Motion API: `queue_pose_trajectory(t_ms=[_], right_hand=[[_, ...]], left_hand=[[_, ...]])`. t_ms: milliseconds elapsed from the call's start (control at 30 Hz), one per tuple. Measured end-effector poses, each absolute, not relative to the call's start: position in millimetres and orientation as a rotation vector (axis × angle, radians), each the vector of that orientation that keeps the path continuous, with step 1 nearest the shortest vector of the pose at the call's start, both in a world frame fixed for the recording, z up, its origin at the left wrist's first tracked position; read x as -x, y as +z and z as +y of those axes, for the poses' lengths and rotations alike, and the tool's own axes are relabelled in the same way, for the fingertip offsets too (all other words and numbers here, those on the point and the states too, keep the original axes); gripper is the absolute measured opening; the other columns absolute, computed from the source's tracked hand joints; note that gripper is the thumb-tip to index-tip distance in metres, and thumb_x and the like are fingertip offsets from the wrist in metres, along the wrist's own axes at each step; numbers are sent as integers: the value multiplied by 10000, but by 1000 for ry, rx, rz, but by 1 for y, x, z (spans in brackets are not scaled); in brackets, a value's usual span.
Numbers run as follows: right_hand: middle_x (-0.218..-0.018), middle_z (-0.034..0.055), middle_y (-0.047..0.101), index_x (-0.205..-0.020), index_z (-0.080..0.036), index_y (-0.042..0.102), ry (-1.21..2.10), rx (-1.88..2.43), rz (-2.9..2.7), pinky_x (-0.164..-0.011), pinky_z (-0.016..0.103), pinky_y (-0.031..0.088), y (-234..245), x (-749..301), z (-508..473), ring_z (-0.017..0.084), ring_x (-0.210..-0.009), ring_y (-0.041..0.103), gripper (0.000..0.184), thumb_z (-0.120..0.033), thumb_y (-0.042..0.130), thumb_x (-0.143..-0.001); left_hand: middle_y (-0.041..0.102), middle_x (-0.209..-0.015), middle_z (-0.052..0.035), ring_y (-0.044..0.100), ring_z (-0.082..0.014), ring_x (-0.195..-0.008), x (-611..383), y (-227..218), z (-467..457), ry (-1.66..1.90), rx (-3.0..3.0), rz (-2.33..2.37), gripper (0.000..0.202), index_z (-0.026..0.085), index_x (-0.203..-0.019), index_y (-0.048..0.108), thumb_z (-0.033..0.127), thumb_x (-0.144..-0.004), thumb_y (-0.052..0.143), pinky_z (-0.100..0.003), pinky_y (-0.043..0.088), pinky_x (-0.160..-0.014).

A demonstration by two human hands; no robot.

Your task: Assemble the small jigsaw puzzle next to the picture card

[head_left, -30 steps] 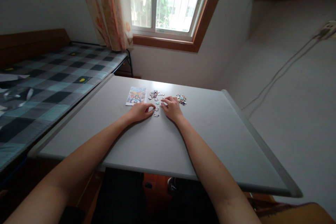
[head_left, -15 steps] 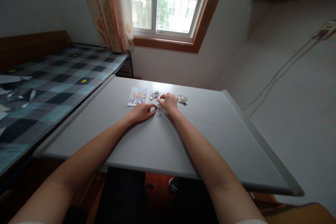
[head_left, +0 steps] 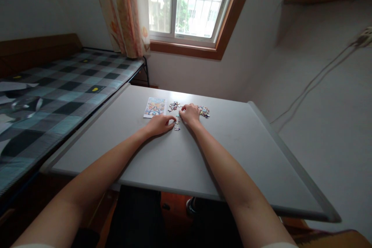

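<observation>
Near the middle of the table, my left hand (head_left: pixel 161 124) rests with thumb and index finger curled round the edge of a small jigsaw piece (head_left: pixel 177 122). Just right of it, my right hand (head_left: pixel 190 114) reaches forward with bent fingers closed at a pale jigsaw piece, mostly hidden by the fingertips. A single jigsaw piece (head_left: pixel 177 128) lies on the table in front of the fingers. Beyond the hands is a loose pile of pieces (head_left: pixel 174 105). Another pile (head_left: pixel 205 112) sits right of my right hand. Left of them lies a printed picture sheet (head_left: pixel 155 106), its lower edge near my left hand.
The pale grey table (head_left: pixel 174 159) has a raised rim along its sides. A bed with a checked cover (head_left: pixel 95 73) stands to the left, with papers and plastic on it. A window (head_left: pixel 192 7) and curtain (head_left: pixel 126 19) are behind. A cable (head_left: pixel 314 75) runs down the right wall.
The view has shifted slightly, so everything sits a little further right. My right hand has drawn slightly away from my left, widening the gap between their fingertips.
</observation>
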State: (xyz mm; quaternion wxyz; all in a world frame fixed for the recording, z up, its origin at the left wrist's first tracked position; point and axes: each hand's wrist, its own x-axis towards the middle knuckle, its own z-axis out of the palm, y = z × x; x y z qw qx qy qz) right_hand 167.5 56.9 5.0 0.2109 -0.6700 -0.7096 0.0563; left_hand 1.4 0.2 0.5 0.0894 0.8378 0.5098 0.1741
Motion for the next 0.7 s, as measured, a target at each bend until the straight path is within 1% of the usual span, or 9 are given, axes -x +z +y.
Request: queue_pose_trajectory(t_ms=[100, 267, 567, 700], right_hand=[[-1096, 98, 599, -956, -218, 697, 159, 1854, -1962, -911, 430, 346, 8, -166, 57, 285, -1061, 471, 237, -329, 539, -817], [-1128, 88, 587, -1018, -234, 684, 215, 1810, -1999, -913, 415, 343, 10, -153, 64, 279, -1083, 461, 283, -402, 572, -819], [-1126, 99, 582, -954, -221, 697, 250, 1862, -1999, -927, 428, 331, 7, -143, 69, 277, -1080, 459, 259, -390, 572, -804], [-1111, 94, 592, -921, -227, 699, 279, 1884, -1985, -927, 443, 331, 8, -145, 71, 290, -1081, 467, 257, -405, 593, -769]], left_hand=[[634, -657, 7, 565, -145, -616, -2, 1, 0, 507, -2486, 1534, 333, 283, -1070, 679, 426, -852, 472, -226, 354, -597], [636, -663, 7, 571, -149, -631, -1, -1, 1, 517, -2482, 1529, 329, 289, -1077, 675, 419, -851, 476, -225, 358, -600], [650, -690, 2, 585, -156, -651, -1, -1, 2, 516, -2494, 1522, 327, 283, -1089, 676, 403, -853, 484, -232, 382, -619], [647, -681, 6, 582, -153, -640, -1, -1, 2, 520, -2501, 1517, 317, 286, -1083, 678, 395, -851, 491, -231, 378, -610]])
